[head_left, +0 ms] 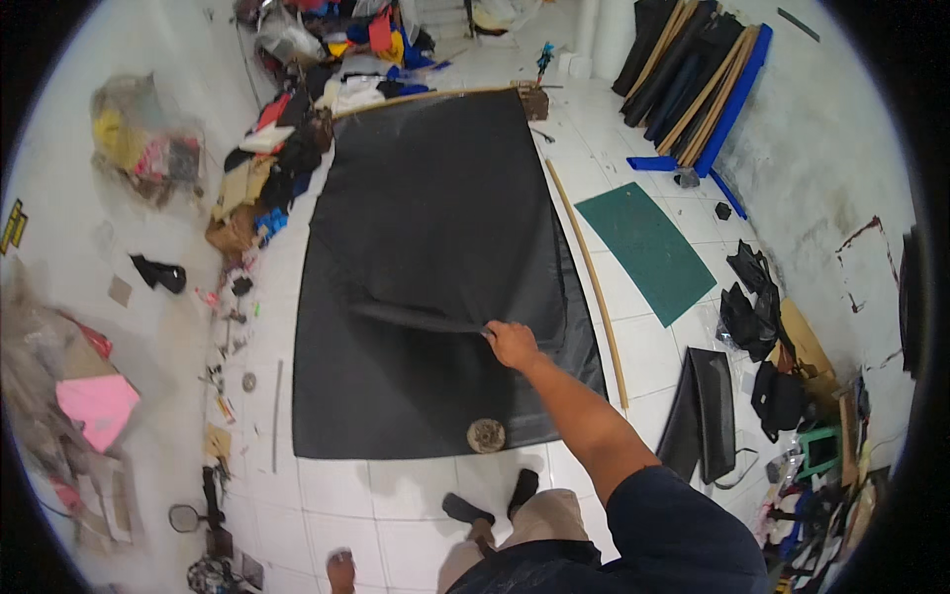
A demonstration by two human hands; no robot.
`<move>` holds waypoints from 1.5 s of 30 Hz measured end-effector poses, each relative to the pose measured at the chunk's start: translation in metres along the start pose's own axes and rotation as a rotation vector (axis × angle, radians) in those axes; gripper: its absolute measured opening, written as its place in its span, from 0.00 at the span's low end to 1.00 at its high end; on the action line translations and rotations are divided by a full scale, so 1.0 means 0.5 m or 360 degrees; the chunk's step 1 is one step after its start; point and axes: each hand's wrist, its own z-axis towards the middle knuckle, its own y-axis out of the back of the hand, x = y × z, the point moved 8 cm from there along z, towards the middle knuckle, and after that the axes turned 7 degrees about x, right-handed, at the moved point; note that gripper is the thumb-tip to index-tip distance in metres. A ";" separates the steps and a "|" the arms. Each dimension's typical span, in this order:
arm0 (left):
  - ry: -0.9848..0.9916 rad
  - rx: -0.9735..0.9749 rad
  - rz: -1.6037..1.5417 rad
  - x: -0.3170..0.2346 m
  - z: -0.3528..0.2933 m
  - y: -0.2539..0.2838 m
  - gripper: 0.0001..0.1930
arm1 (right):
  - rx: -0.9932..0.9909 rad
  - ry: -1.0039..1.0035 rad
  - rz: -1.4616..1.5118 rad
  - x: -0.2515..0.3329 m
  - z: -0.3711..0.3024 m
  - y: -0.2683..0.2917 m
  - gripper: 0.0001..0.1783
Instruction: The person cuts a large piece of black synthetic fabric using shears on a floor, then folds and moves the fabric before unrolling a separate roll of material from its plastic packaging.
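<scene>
A large black sheet of smooth, leather-like material [435, 198] lies spread over the tiled floor in layers. My right hand [512, 346] is closed on the near edge of the upper layer, pulling up a fold that runs leftward. Below that fold, the lower layer [366, 396] lies flat. On its near edge rests a round, greyish, patterned disc [486, 436], apart from my hand. My left hand [340, 571] hangs low at the bottom of the view, away from the sheet; its fingers are too small to make out.
A wooden pole [589, 282] and a green cutting mat [648, 252] lie right of the sheet. Rolls of material [683, 79] lean on the right wall. Heaped fabric scraps [287, 139] line the left side. Black bags [757, 307] and a green stool [819, 450] stand at right.
</scene>
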 end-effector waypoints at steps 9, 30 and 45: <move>-0.0126 0.0870 -0.0915 -0.473 0.418 -0.506 0.18 | -0.0066 0.0084 0.0052 -0.344 -0.138 -0.331 0.13; -0.0290 0.0695 -0.1737 -0.821 0.990 -0.935 0.09 | -0.0700 0.0231 -0.0458 -0.766 -0.169 -0.737 0.13; -0.0345 0.0246 -0.1966 -0.513 1.107 -0.708 0.35 | -0.0417 0.0076 -0.0585 -0.545 -0.115 -0.716 0.15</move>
